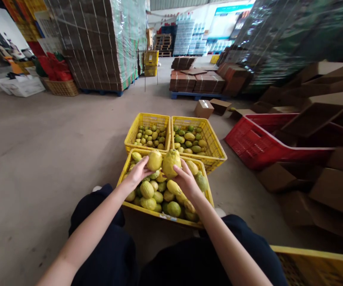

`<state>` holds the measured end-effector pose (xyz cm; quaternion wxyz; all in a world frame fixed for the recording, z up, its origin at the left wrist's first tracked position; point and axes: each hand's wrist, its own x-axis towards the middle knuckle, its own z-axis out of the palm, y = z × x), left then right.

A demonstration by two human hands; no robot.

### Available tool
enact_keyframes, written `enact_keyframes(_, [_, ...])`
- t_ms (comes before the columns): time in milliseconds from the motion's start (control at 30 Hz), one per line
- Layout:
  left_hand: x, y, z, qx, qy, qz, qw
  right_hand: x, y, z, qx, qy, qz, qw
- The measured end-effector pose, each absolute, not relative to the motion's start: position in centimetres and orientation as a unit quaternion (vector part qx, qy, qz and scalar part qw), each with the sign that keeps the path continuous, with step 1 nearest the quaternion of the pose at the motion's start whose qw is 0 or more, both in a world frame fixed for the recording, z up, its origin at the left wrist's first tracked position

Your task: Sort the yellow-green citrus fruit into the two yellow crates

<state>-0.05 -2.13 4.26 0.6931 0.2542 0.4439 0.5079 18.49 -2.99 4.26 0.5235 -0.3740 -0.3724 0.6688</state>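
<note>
My left hand (139,171) is closed on a smooth, roundish yellow citron-like fruit (154,160). Fingers and thumb of my right hand (187,178) grip a larger, bumpier citron-like fruit (170,163), yellow with a greenish top. Both fruits are held up side by side, close together, above the near yellow crate (165,217). That crate is filled with similar yellow and green fruits (147,190), some long, some round. Beyond it stand a far left yellow crate (126,143) and a far right yellow crate (216,143), each partly filled with smaller fruits.
A red crate (243,143) with cardboard in it stands at right, amid piled open boxes (335,190). Another yellow crate (317,254) edges in at bottom right. Farther off are flat cardboard bundles (209,82) on a blue pallet and a tall wrapped stack (91,43).
</note>
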Motion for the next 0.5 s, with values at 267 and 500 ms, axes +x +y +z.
enact_keyframes(267, [0.2,-3.2,3.7,0.361,0.498,0.441,0.654,17.6,-3.1,2.9,-0.405,-0.362,0.685,0.485])
enact_keyframes(500, [1.4,-3.3,3.8,0.337,0.454,0.545,0.619,17.7,-2.9,2.6,-0.358,-0.347,0.746,0.442])
